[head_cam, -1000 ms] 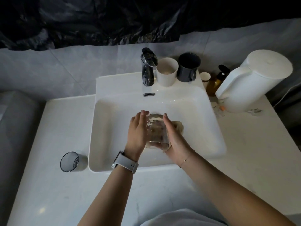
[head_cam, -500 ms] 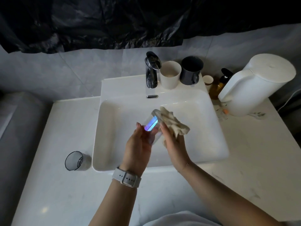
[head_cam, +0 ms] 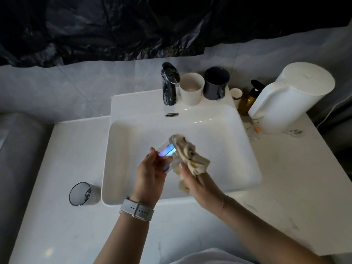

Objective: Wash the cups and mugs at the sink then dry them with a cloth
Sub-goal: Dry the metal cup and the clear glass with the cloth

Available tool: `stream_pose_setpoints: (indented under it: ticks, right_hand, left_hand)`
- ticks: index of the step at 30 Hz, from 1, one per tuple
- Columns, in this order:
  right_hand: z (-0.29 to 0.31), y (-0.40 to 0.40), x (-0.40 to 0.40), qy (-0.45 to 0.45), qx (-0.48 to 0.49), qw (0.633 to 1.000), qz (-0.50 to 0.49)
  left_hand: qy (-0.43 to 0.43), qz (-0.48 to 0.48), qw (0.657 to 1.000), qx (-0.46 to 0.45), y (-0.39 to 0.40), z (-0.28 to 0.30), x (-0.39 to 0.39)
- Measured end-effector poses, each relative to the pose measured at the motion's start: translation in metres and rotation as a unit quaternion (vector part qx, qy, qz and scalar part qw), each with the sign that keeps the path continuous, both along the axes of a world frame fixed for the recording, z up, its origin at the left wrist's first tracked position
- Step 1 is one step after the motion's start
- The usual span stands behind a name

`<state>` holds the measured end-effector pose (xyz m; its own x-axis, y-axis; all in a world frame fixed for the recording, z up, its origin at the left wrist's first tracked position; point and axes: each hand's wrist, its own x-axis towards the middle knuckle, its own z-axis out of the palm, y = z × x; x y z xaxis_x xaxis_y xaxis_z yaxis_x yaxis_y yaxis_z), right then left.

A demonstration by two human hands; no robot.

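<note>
- My left hand [head_cam: 150, 172] gripped the clear iridescent glass cup [head_cam: 166, 152] over the white ceramic sink [head_cam: 238, 141]; wet glass risked slipping.
- My right hand [head_cam: 198, 180] clutched the crumpled beige cloth [head_cam: 192, 157]; hard twisting could wrench the cup free.

Clear glass cup [head_cam: 165, 149], crumpled cloth [head_cam: 192, 157], glossy ceramic sink [head_cam: 238, 149].

Both hands raised side by side, left hand [head_cam: 150, 171] and right hand [head_cam: 196, 180] with fingers curled.
</note>
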<state>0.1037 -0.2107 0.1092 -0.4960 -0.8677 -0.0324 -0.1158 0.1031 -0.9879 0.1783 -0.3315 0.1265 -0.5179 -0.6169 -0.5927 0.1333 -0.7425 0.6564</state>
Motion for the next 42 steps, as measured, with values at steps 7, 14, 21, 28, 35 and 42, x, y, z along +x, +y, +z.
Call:
stream_pose_setpoints:
  ticks: [7, 14, 21, 28, 35, 42]
  right_hand:
    - [0.005, -0.021, -0.03, -0.013, 0.046, 0.999, 0.003]
    - [0.001, -0.011, -0.022, 0.055, 0.067, 0.996, 0.016]
    - [0.002, 0.0, -0.015, -0.018, 0.074, 0.995, 0.072]
    - [-0.001, -0.011, -0.033, -0.159, 0.116, 0.98, 0.034]
    - [-0.011, -0.023, -0.018, -0.366, 0.131, 0.92, -0.058]
    - [-0.008, -0.039, -0.016, -0.517, -0.023, 0.852, -0.08]
  left_hand:
    - [-0.049, -0.001, 0.997, 0.066, 0.012, -0.002, -0.008]
    - [-0.107, 0.023, 0.986, 0.129, 0.02, -0.02, -0.005]
    - [-0.102, 0.059, 0.99, 0.083, 0.006, -0.016, -0.006]
    - [-0.112, 0.021, 0.989, -0.097, 0.011, -0.016, -0.006]
    - [-0.175, -0.238, 0.832, -0.47, -0.008, -0.003, 0.009]
    - [-0.146, -0.162, 0.838, -0.5, -0.002, -0.017, 0.017]
